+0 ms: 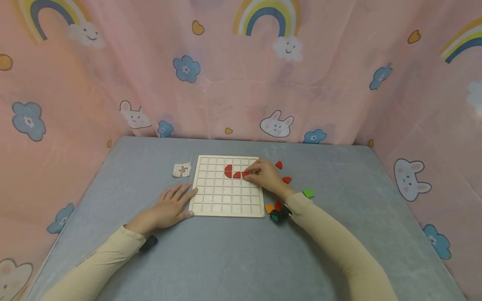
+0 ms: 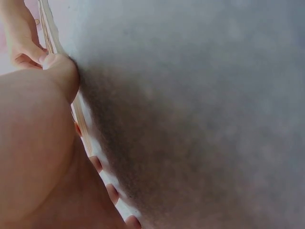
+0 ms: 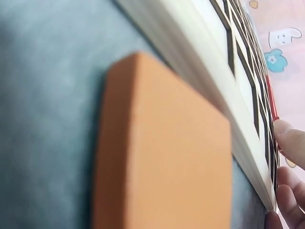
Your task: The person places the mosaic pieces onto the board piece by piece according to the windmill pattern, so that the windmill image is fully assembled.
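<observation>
Board (image 1: 227, 202): pale, square, ruled into cells, lying on the grey table (image 1: 226, 259) between the two hands.
Held piece (image 1: 245, 175): red, pinched at the right fingertips, down by the grid surface in the board's far half, right of centre (seated fully in a cell or not, impossible to say behind the fingers).
Right hand (image 1: 265, 175): thumb and forefinger together on that piece, reaching in across the board's right edge; much nearer to it than the left.
Left hand (image 1: 171, 209): fingers spread, touching the board's left edge and near left corner, pinching nothing.
Key relation: held piece just right of a placed red piece (image 1: 237, 175), in the same row, running left to right; farther off and to the right of the left hand. No clear long axis showing; judged to hinge on lining up straight sides with the grid lines.
Red half-disc (image 1: 228, 174): farther left, bulging leftward.
Card (image 1: 182, 169): left of the board, beyond the left hand, bearing a small red figure.
Orange square (image 1: 269, 208): just beside the board's right edge, large in the right wrist view.
Green square (image 1: 308, 193): farther right, well apart from the board.
</observation>
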Demonstrator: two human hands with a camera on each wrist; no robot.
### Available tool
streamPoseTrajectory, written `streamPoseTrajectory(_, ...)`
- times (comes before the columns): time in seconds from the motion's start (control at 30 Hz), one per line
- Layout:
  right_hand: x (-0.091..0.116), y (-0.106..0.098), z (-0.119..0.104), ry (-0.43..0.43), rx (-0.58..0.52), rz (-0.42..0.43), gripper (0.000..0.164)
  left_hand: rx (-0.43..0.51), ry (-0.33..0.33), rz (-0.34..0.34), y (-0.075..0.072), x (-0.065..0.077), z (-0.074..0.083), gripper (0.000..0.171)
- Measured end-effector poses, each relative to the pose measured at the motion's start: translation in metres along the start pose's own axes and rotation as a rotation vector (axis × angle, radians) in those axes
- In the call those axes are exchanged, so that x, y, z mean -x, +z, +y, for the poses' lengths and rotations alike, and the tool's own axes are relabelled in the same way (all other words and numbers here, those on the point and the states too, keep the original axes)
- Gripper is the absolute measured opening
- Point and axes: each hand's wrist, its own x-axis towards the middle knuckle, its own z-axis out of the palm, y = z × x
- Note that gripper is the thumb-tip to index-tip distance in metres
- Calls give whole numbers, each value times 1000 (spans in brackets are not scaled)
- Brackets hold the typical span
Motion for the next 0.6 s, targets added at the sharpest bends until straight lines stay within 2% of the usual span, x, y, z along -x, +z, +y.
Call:
streamPoseTrajectory(0.13,0,1,0,4,1,12,23,3,-19,-31,-11,2,11,71)
streamPoseTrajectory(0.23,0,2,0,14,0,17,23,-1,-21,-33,-12,3,13,70)
streamPoseTrajectory(0.6,1,3,0,36,-10,23,23,16,-4,-21,-9,3,9,71)
